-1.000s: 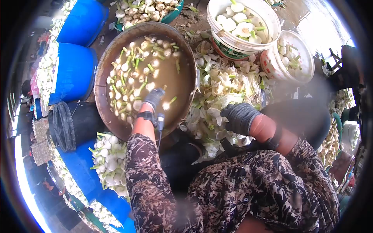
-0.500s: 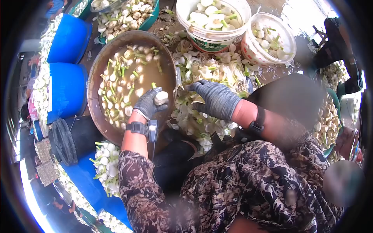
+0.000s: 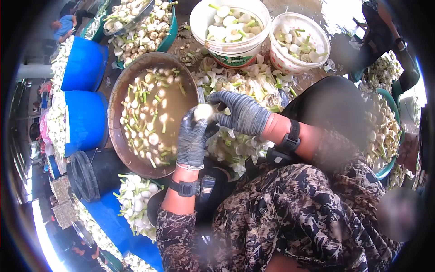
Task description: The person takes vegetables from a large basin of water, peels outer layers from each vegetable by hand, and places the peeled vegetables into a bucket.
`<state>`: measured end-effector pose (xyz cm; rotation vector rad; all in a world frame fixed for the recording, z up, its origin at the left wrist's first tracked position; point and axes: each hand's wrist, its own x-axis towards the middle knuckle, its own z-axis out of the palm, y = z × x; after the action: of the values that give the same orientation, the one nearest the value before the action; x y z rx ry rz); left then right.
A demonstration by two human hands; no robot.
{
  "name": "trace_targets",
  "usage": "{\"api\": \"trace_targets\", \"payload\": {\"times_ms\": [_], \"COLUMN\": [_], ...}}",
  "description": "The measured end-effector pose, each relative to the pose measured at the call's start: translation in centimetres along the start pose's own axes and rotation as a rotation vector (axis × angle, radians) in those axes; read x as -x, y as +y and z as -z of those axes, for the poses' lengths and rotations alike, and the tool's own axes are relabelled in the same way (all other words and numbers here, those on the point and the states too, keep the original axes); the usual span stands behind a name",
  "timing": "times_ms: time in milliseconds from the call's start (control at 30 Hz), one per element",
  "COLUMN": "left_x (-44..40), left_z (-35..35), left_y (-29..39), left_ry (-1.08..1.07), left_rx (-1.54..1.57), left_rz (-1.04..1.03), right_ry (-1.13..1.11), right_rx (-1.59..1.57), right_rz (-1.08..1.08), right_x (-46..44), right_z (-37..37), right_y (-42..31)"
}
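Observation:
My left hand [image 3: 192,140], in a grey glove, is closed around a white garlic bulb [image 3: 203,112] at the right rim of the round basin [image 3: 114,102]. My right hand [image 3: 242,113], gloved too, meets the bulb from the right with bent fingers. A short metal blade [image 3: 200,94] sticks out by its fingertips and looks like a small knife; its handle is hidden. In the basin's brown water float several garlic bulbs with green stems [image 3: 135,103]. Under my hands lies a heap of white peelings [image 3: 238,145].
A large white bucket [image 3: 235,47] and a smaller one [image 3: 297,68] hold white bulbs. Blue tubs [image 3: 86,120] stand on the left beside a black bucket [image 3: 84,172]. At right is a green-rimmed basket [image 3: 393,158] of bulbs. Another person's arm [image 3: 385,16] shows upper right.
My left hand has moved from over the basin to the right, bringing the bulb up against my right hand's fingers. The whole view has shifted slightly.

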<state>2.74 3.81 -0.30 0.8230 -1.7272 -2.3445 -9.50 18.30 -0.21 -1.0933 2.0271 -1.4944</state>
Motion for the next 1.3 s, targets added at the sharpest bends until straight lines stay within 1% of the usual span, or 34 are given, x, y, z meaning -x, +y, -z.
{"api": "trace_targets", "payload": {"times_ms": [33,67,133,167,200,233,267,300,333,400,467,533,600,667,700,767,800,833,867,900,933,1000,1033,1067,1133,1200,1267,1300], "left_x": [0.0,0.1,0.1,-0.3,-0.4,0.1,0.0,0.0,0.0,0.1,0.2,0.1,0.1,0.2,0.2,0.4,0.5,0.8,0.9,0.9,0.9,0.9,1.0,0.9,0.8,0.5,0.3,0.2], "left_z": [-0.1,-0.2,0.1,0.8,0.6,0.2,0.3,0.4,0.4,0.2,0.3,0.6,0.9,1.1,1.1,0.9,0.7,0.3,0.0,-0.1,0.0,0.5,0.7,0.7,0.3,0.2,0.3,0.1], "left_y": [0.0,0.0,-0.5,-1.2,-1.0,-0.7,-0.7,-0.8,-0.8,-0.2,-0.1,-0.4,-0.5,-0.5,-0.3,0.2,0.3,0.1,0.0,-0.1,0.1,0.7,0.7,0.6,0.2,-0.2,-0.5,-0.3], "left_ry": [-0.007,0.015,0.030,0.036,0.043,0.039,0.037,0.025,0.015,0.015,0.017,0.012,0.020,0.009,0.008,-0.010,-0.018,-0.063,-0.108,-0.136,-0.137,-0.231,-0.214,-0.212,-0.130,-0.110,-0.092,-0.062], "left_rx": [-0.001,-0.009,-0.016,-0.145,-0.273,-0.236,-0.234,-0.296,-0.358,-0.375,-0.395,-0.233,-0.254,-0.355,-0.355,-0.632,-0.636,-0.308,0.021,0.089,0.088,0.303,0.316,0.316,0.188,0.166,0.139,-0.125], "left_rz": [-0.004,-0.017,-0.025,-0.078,-0.132,-0.090,-0.087,-0.121,-0.155,-0.154,-0.152,-0.195,-0.215,-0.189,-0.188,-0.252,-0.257,-0.215,-0.169,-0.178,-0.179,-0.061,-0.047,-0.052,-0.138,-0.142,-0.147,-0.242], "right_ry": [0.068,0.075,0.119,0.165,0.167,0.144,0.118,0.118,0.114,0.162,0.156,0.096,0.096,0.100,0.109,0.096,0.088,0.092,0.107,0.120,0.155,0.268,0.303,0.301,0.290,0.158,0.129,0.133], "right_rx": [0.036,0.040,0.222,0.230,0.234,0.312,0.389,0.436,0.436,0.438,0.372,0.199,0.212,0.335,0.351,0.321,0.291,0.295,0.121,-0.056,-0.110,0.042,0.123,0.124,0.020,0.237,0.317,0.319], "right_rz": [-0.004,-0.005,0.100,0.125,0.121,0.114,0.107,0.140,0.137,0.175,0.136,0.034,0.077,0.152,0.143,0.107,0.074,0.073,-0.071,-0.214,-0.296,-0.282,-0.166,-0.160,0.106,0.132,0.134,0.135], "right_x": [0.0,-0.1,-0.4,-0.4,-0.4,-0.5,-0.5,-0.6,-0.7,-0.9,-1.1,-1.2,-1.1,-0.8,-0.8,-1.0,-1.1,-1.1,-1.4,-1.7,-2.0,-2.5,-2.5,-2.3,-1.6,-0.8,-0.3,-0.2], "right_z": [0.2,0.4,0.5,0.3,0.2,0.1,0.0,-0.1,-0.1,-0.3,-0.3,-0.1,0.1,-0.1,-0.3,-0.2,0.0,0.0,-0.1,0.0,0.6,1.7,1.9,1.5,0.9,0.9,0.7,0.6], "right_y": [-0.1,0.0,0.2,0.0,-0.1,-0.1,-0.2,-0.1,-0.1,-0.3,-0.5,-0.5,-0.7,-0.6,-0.7,-1.1,-1.2,-0.8,0.1,0.6,1.1,2.2,2.7,3.0,1.3,-0.7,-1.9,-2.0]}}
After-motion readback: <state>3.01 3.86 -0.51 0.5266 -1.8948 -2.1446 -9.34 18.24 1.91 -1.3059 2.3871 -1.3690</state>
